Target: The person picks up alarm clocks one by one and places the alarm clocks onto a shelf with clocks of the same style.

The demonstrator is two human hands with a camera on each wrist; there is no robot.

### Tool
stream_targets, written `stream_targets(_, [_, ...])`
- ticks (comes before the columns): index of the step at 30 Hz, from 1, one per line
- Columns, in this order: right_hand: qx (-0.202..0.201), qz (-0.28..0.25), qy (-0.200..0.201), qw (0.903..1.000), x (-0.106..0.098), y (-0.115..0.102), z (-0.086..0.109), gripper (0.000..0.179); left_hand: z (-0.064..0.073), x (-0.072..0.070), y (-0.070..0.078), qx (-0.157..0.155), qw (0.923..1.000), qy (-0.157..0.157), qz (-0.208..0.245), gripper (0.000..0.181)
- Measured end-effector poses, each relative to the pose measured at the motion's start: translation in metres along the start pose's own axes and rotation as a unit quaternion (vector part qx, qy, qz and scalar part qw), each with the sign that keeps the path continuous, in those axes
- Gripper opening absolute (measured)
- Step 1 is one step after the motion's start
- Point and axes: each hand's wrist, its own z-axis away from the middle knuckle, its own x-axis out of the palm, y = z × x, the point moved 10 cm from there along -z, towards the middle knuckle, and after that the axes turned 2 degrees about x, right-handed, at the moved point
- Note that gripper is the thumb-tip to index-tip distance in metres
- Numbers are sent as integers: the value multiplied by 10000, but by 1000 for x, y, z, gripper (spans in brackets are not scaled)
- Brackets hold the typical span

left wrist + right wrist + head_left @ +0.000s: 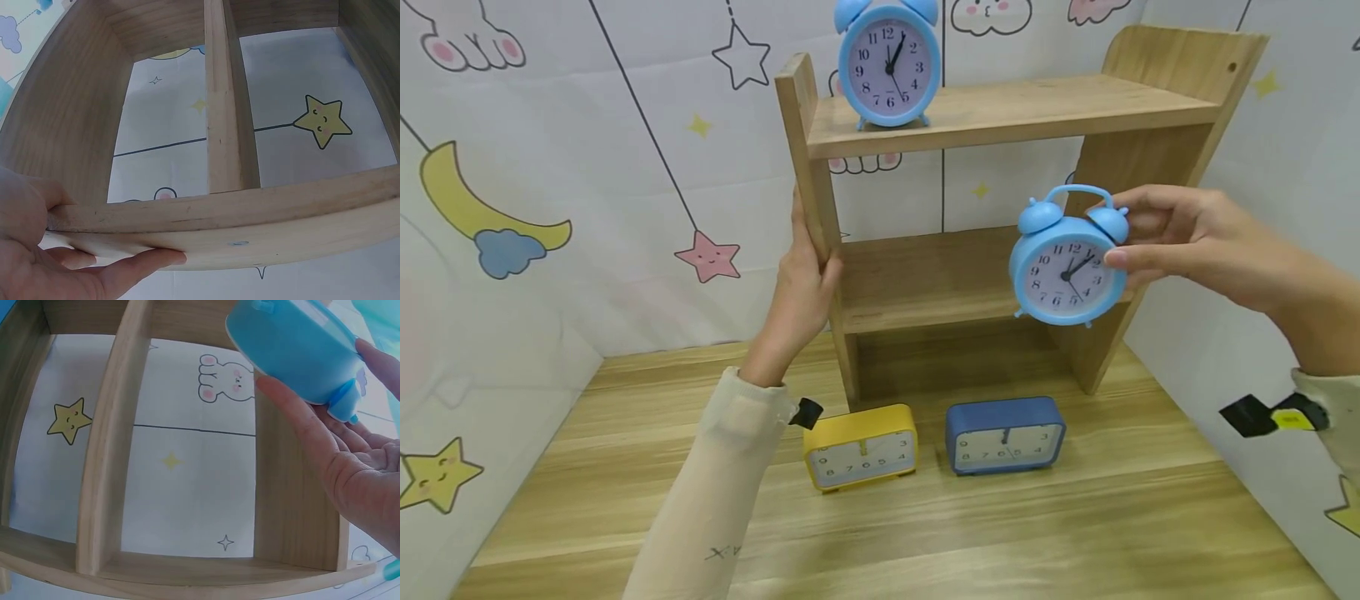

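A light-blue twin-bell alarm clock is pinched by its right side in my right hand, thumb on the face rim and fingers behind. It is held in front of the middle board of a wooden shelf, tilted slightly. In the right wrist view the clock shows its blue back. My left hand grips the shelf's left side panel, and the left wrist view shows its fingers along that panel. A second light-blue twin-bell clock stands upright at the left end of the top board.
On the wood-grain table, a yellow rectangular clock and a blue rectangular clock stand side by side before the shelf. White walls printed with stars, clouds and a moon rise behind and on both sides.
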Motion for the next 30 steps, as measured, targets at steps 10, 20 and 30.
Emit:
stream_targets(10, [74,438,198,9988,-11,-14,-6,47,0,-2,-2,-45,10000,-7,-2,85])
stream_targets(20, [94,788,312,9964,-21,-29,-14,49,1,-2,-1,-44,10000,15,14,84])
stream_targets(30, [-163,-75,132,9998,-32,-39,-20,48,1,0,0,-37,10000,-44,12,84])
